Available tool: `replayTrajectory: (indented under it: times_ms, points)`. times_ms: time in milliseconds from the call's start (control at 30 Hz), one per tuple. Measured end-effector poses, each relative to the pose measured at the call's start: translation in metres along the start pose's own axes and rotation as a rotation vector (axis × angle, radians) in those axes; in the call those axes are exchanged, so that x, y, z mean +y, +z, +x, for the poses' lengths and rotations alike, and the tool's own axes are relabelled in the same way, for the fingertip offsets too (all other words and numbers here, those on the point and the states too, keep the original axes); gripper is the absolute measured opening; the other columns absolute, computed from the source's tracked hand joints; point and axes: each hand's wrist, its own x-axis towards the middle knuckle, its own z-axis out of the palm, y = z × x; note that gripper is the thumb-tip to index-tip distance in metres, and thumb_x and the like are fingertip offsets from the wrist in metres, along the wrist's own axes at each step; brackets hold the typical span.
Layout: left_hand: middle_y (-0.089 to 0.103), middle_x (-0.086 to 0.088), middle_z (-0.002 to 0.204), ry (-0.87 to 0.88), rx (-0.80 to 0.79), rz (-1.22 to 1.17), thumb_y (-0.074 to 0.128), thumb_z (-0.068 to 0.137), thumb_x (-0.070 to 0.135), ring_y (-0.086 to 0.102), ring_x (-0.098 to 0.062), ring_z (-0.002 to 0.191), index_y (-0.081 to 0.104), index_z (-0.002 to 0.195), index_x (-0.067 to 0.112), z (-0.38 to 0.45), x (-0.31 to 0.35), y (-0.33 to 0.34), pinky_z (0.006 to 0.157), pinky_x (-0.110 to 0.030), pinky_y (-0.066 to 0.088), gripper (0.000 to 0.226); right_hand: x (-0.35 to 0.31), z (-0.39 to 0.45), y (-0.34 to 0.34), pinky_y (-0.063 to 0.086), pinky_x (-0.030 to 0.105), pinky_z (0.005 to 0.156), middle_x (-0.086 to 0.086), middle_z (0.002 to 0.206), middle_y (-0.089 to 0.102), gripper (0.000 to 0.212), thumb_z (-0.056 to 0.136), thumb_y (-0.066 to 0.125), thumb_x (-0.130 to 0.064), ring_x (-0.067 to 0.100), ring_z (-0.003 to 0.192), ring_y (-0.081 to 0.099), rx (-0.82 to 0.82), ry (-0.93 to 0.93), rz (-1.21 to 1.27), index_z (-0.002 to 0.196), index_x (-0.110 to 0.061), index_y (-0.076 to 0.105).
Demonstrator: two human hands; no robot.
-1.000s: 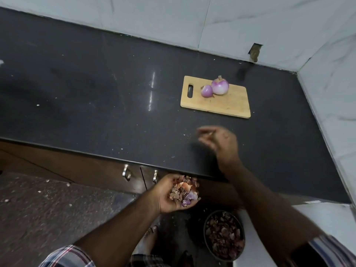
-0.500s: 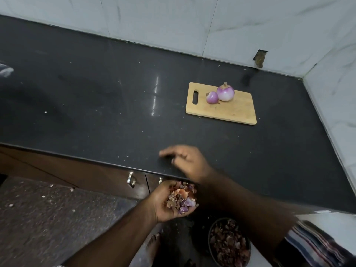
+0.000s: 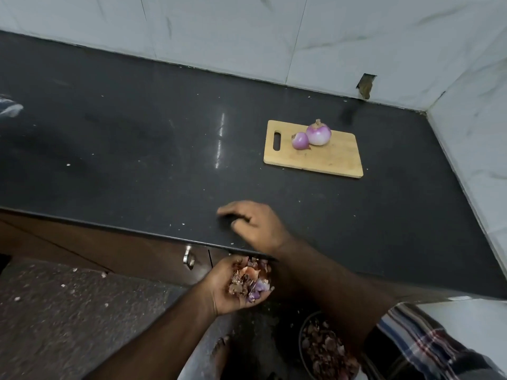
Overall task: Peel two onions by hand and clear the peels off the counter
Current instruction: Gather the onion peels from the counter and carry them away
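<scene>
Two peeled purple onions, a small one [image 3: 300, 140] and a larger one [image 3: 318, 134], sit on a wooden cutting board [image 3: 329, 160] on the black counter [image 3: 137, 160]. My left hand [image 3: 233, 286] is cupped palm up just below the counter's front edge and holds a pile of onion peels [image 3: 251, 281]. My right hand [image 3: 255, 226] lies on the counter near that edge, fingers pointing left and partly curled, touching the surface. Small white flecks dot the counter around it.
A dark round bin [image 3: 326, 349] full of peels stands on the floor at the lower right. Cabinet handles [image 3: 188, 257] show under the counter edge. Tiled walls [image 3: 329, 37] close the back and right side. A plastic bag edge [image 3: 11, 108] is at far left.
My right hand has moved left and toward the counter's front edge, sweeping along the surface. My left hand keeps the peels cupped under the edge.
</scene>
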Motion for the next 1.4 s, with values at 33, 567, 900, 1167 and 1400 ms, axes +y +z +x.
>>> replayTrajectory:
  times_ms: [33, 567, 900, 1167, 1400]
  points:
    - [0.074, -0.015, 0.101, 0.005, -0.009, -0.008, 0.051, 0.090, 0.030, 0.070, -0.030, 0.089, 0.076, 0.094, 0.003, -0.001, 0.000, 0.001, 0.092, -0.048, 0.049, 0.037, -0.007, -0.009, 0.011, 0.049, 0.033, 0.104, 0.000, 0.121, 0.071, 0.040, 0.081, 0.054, -0.011, 0.008, 0.114, 0.064, -0.049, -0.028, 0.049, 0.117, -0.015, 0.072]
    - [0.072, -0.015, 0.092, -0.013, -0.136, 0.056, 0.050, 0.086, 0.022, 0.072, -0.027, 0.078, 0.073, 0.088, 0.003, -0.007, -0.038, 0.021, 0.065, -0.033, 0.058, 0.030, -0.008, -0.142, 0.039, 0.052, 0.029, 0.097, -0.013, 0.112, 0.071, 0.025, 0.086, 0.058, -0.020, 0.005, 0.112, 0.065, 0.681, 0.186, 0.224, 0.102, -0.017, 0.077]
    - [0.067, -0.008, 0.092, 0.032, -0.182, -0.050, 0.044, 0.091, 0.025, 0.065, -0.023, 0.086, 0.068, 0.100, 0.009, 0.023, -0.108, 0.088, 0.069, -0.030, 0.055, 0.030, 0.015, -0.204, 0.011, 0.046, 0.037, 0.106, -0.008, 0.122, 0.070, 0.035, 0.089, 0.049, -0.026, 0.012, 0.123, 0.060, 1.081, 0.322, 0.434, 0.109, -0.013, 0.074]
    - [0.061, -0.011, 0.131, 0.050, -0.329, -0.156, 0.046, 0.090, 0.024, 0.060, -0.020, 0.121, 0.055, 0.135, 0.001, 0.048, -0.189, 0.136, 0.095, -0.030, 0.051, 0.052, 0.040, -0.270, 0.007, 0.041, 0.033, 0.110, 0.000, 0.128, 0.068, 0.034, 0.089, 0.047, -0.009, 0.011, 0.130, 0.055, 1.312, 0.386, 0.608, 0.111, -0.006, 0.073]
    - [0.069, -0.014, 0.097, 0.147, -0.162, 0.010, 0.045, 0.090, 0.021, 0.068, -0.026, 0.088, 0.068, 0.105, 0.002, 0.074, -0.254, 0.156, 0.084, -0.035, 0.054, 0.033, 0.081, -0.329, 0.012, 0.052, 0.039, 0.099, 0.002, 0.116, 0.074, 0.028, 0.096, 0.051, -0.016, 0.017, 0.113, 0.067, 1.503, 0.596, 1.000, 0.111, -0.016, 0.075]
